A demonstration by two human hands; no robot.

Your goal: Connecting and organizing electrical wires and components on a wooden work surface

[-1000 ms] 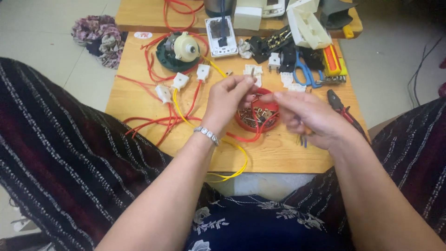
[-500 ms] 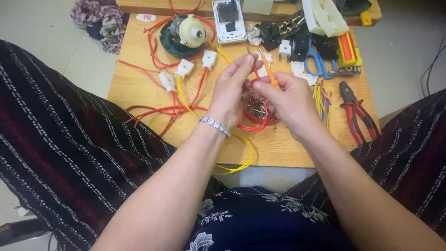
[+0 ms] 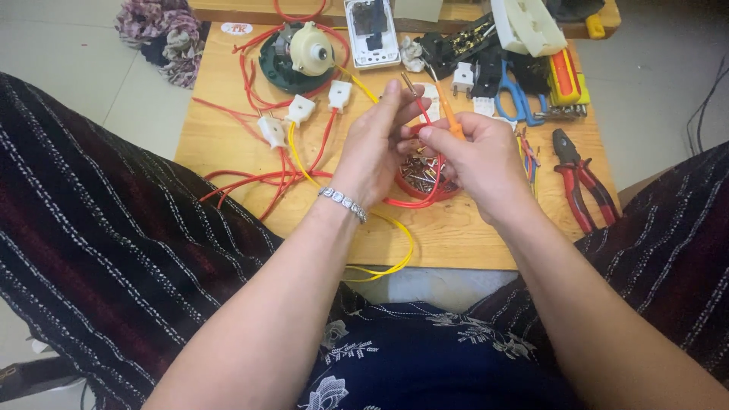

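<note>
The left hand [image 3: 376, 148] pinches a red wire [image 3: 422, 114] at its fingertips, just beside the right hand [image 3: 474, 156], which is closed around an orange-handled screwdriver [image 3: 449, 121]. Directly beneath both hands, a red tray of screws [image 3: 422, 176] rests on the desk [image 3: 228, 152].

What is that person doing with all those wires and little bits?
A person sits at a low wooden table fiddling with wiring. The left hand pinches the end of a thin red wire, while the right hand holds a small orange-handled screwdriver up against it. Right below the hands sits a round red dish of small metal screws. Red-handled pliers lie to the right, and white plugs on red wires lie to the left.
</note>
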